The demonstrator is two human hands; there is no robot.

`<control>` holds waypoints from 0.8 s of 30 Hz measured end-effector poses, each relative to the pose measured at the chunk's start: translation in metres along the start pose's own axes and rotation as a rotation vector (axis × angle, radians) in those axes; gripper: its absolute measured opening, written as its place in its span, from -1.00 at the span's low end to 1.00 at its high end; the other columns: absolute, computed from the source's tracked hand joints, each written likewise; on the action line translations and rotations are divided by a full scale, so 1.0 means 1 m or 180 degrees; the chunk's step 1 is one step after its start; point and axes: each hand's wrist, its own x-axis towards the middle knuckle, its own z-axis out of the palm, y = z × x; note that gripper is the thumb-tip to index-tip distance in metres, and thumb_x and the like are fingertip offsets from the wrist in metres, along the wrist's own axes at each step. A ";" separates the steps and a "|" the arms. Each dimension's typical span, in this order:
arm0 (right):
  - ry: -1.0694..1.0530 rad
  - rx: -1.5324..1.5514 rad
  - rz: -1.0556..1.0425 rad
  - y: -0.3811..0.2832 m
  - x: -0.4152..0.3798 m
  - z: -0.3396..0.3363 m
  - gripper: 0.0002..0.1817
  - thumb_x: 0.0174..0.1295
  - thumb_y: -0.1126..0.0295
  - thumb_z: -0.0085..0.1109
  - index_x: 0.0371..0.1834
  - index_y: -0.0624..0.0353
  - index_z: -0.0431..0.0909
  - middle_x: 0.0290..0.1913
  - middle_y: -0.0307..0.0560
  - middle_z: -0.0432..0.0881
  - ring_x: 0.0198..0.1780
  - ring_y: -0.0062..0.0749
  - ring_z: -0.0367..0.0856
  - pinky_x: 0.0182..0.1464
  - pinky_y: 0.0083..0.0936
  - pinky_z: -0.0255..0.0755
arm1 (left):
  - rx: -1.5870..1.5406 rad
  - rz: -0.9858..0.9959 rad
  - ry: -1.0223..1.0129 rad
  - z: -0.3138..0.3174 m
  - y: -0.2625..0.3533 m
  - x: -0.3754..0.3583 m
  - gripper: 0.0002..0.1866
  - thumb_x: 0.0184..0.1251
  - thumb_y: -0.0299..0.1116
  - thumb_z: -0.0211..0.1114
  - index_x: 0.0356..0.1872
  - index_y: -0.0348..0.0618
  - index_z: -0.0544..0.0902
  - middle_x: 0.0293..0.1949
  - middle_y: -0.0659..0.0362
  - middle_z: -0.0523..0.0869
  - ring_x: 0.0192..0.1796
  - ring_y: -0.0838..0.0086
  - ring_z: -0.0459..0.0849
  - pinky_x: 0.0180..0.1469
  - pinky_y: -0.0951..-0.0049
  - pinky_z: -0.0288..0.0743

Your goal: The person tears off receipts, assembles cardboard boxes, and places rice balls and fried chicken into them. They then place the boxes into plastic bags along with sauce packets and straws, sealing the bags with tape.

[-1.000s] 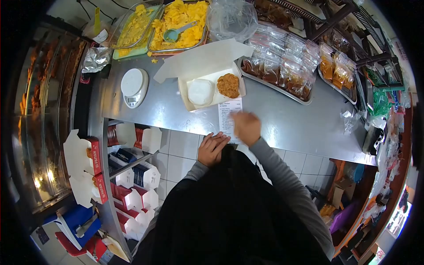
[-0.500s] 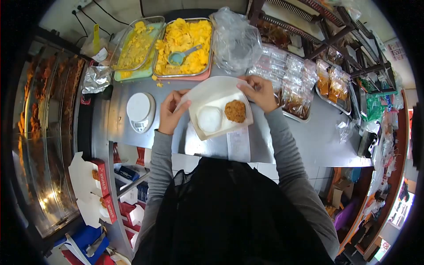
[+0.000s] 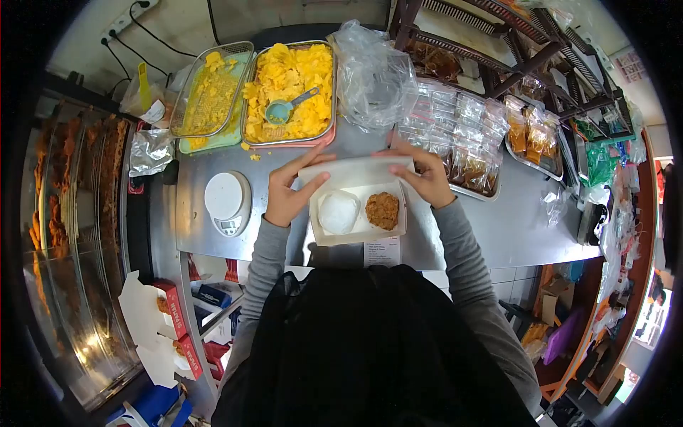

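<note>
Over counter [image 3: 526, 228], near front edge | left hand [image 3: 287, 191], right hand [image 3: 427, 176]: grip pinched on box lid [image 3: 358, 169] | gap to scale [image 3: 224, 196]

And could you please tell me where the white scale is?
In the head view, the white scale sits on the left part of the metal counter, right of the crumpled foil and left of the left hand.

The box [image 3: 359, 238] looks matt paper, the counter [image 3: 512, 220] smooth, shiny metal
</note>
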 end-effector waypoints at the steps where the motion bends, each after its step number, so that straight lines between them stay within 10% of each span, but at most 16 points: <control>1: -0.0437 0.0043 0.0242 -0.001 0.003 -0.007 -0.70 0.23 0.51 0.15 0.04 0.15 0.61 0.11 -0.02 0.60 0.08 -0.36 0.61 0.14 -0.50 0.43 | 0.0497 -0.0023 -0.0382 -0.008 0.007 0.002 -0.75 0.25 -0.55 0.22 -0.06 -0.27 0.68 0.03 -0.02 0.67 0.06 0.39 0.64 0.10 0.43 0.48; 4: -0.0497 -0.0216 -0.0615 0.008 0.012 -0.012 -0.70 0.22 0.55 0.13 0.02 0.14 0.62 0.03 -0.03 0.65 0.01 -0.32 0.66 0.07 -0.48 0.49 | 0.0552 0.0911 -0.0856 -0.015 -0.012 0.012 -0.74 0.25 -0.60 0.16 -0.06 -0.26 0.68 0.08 0.01 0.64 0.05 0.40 0.65 0.07 0.46 0.50; 10: 0.0212 -0.1141 0.0008 0.009 -0.032 0.002 -0.47 0.16 0.47 0.17 0.26 0.10 0.41 -0.02 0.06 0.65 -0.01 -0.12 0.65 0.02 -0.35 0.55 | 0.0284 -0.0225 0.0025 -0.009 -0.013 -0.029 -0.53 0.19 -0.70 -0.04 0.14 -0.23 0.55 0.19 -0.04 0.55 0.14 0.23 0.61 0.20 0.36 0.43; 14: 0.0871 -0.2288 -0.0354 0.048 -0.109 0.046 -0.36 0.16 0.53 0.09 0.37 0.17 0.23 0.14 0.17 0.52 0.09 0.00 0.57 0.02 -0.30 0.52 | 0.2311 0.0766 -0.0153 0.000 -0.072 -0.103 -0.52 0.35 -0.59 -0.11 0.31 -0.21 0.33 0.29 -0.11 0.42 0.26 0.23 0.46 0.26 0.29 0.32; 17: 0.1259 -0.0831 0.0668 0.035 -0.118 0.085 -0.32 0.21 0.51 -0.01 0.45 0.12 0.08 0.15 0.24 0.50 0.00 0.08 0.61 0.01 -0.30 0.52 | -0.0975 -0.0227 0.0759 0.055 -0.066 -0.121 -0.55 0.22 -0.56 0.00 0.18 -0.21 0.42 0.08 0.03 0.54 0.17 0.37 0.48 0.21 0.40 0.35; 24: 0.0534 -0.0737 0.0715 -0.003 -0.108 0.048 -0.29 0.21 0.41 -0.07 0.49 -0.02 -0.01 0.23 0.38 0.35 0.00 0.19 0.54 0.14 -0.20 0.39 | -0.0964 -0.1300 -0.0254 0.022 -0.008 -0.093 -0.44 0.33 -0.48 0.01 0.38 -0.18 0.22 0.26 0.03 0.42 0.25 0.37 0.43 0.29 0.47 0.25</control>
